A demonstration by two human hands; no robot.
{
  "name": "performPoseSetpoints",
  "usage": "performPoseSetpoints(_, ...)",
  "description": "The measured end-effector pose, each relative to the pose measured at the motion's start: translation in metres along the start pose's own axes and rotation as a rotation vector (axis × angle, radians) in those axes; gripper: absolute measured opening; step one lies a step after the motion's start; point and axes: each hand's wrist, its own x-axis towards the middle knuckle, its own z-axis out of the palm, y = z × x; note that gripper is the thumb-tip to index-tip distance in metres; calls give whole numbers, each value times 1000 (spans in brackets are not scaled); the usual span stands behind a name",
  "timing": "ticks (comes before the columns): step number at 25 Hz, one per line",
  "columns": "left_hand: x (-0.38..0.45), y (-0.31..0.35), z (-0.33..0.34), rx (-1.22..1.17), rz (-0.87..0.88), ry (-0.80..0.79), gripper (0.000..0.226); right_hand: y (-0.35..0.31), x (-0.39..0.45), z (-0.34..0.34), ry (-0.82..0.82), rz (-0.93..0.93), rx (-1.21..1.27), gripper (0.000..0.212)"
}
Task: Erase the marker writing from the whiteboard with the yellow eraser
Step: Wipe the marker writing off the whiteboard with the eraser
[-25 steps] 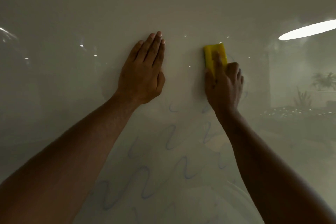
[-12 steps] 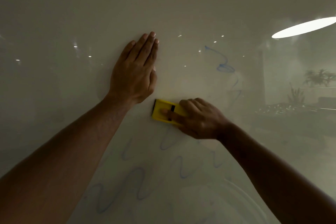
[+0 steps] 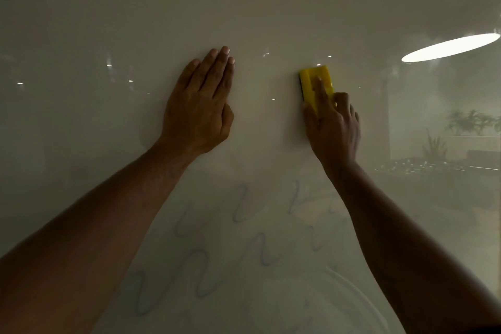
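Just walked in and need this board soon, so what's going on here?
A person is wiping the whiteboard. The right hand presses the yellow eraser against it, while the left hand rests flat beside it. Faint blue squiggles lower down are not yet erased.

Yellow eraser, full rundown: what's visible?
The yellow eraser is a small rectangular block with a bright yellow, plastic-looking back and a dark pad layer showing along its left edge. It lies flat against the glossy whiteboard, long axis nearly vertical, tilted slightly left. The right hand presses it from below, index finger along its back, covering its lower end. It sits above the remaining blue marker squiggles.
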Motion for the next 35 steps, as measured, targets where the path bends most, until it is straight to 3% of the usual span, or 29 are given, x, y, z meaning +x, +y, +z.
performPoseSetpoints(1,0,0,0,-2,0,0,70,-6,-2,0,1,7,-8,52)
performPoseSetpoints(2,0,0,0,-4,3,-2,70,-12,-8,3,-4,-158,32,50)
performPoseSetpoints(5,1,0,-1,-26,6,-18,71,-27,-46,-4,-168,-969,229,43)
performPoseSetpoints(7,1,-1,-1,-34,3,-23,71,-23,-59,-6,-205,-1184,238,43)
performPoseSetpoints(9,1,-1,-1,-27,5,-21,71,-7,-54,-2,-162,-1080,205,41)
performPoseSetpoints(13,0,3,3,16,16,-10,70,4,-34,-1,-11,-227,60,49)
performPoseSetpoints(14,0,3,4,22,21,-10,69,-2,-36,2,4,-166,45,51)
performPoseSetpoints(17,3,7,7,22,33,-2,67,-3,-35,0,-134,-473,65,51)
performPoseSetpoints(18,5,7,8,18,40,-4,68,5,-23,-2,-159,-364,74,52)
performPoseSetpoints(20,6,5,10,12,48,-6,68,10,-2,-3,-154,170,134,58)
performPoseSetpoints(21,7,5,11,10,56,-4,68,7,2,-5,-151,251,120,59)
performPoseSetpoints(24,13,10,13,23,87,6,66,-1,-13,-3,-137,-343,62,56)
performPoseSetpoints(25,16,11,14,22,89,12,66,7,-10,-4,-151,-366,40,58)
performPoseSetpoints(28,22,17,16,5,84,21,67,17,7,-4,-124,297,33,64)
performPoseSetpoints(29,24,20,18,3,86,27,67,12,7,-4,-123,309,26,64)
performPoseSetpoints(32,33,32,24,4,89,62,65,5,-10,1,-119,-222,41,60)
performPoseSetpoints(33,36,35,25,3,85,64,64,13,-5,-2,-134,-235,17,61)
performPoseSetpoints(35,38,40,25,-3,77,53,66,30,8,-4,-171,201,-35,65)
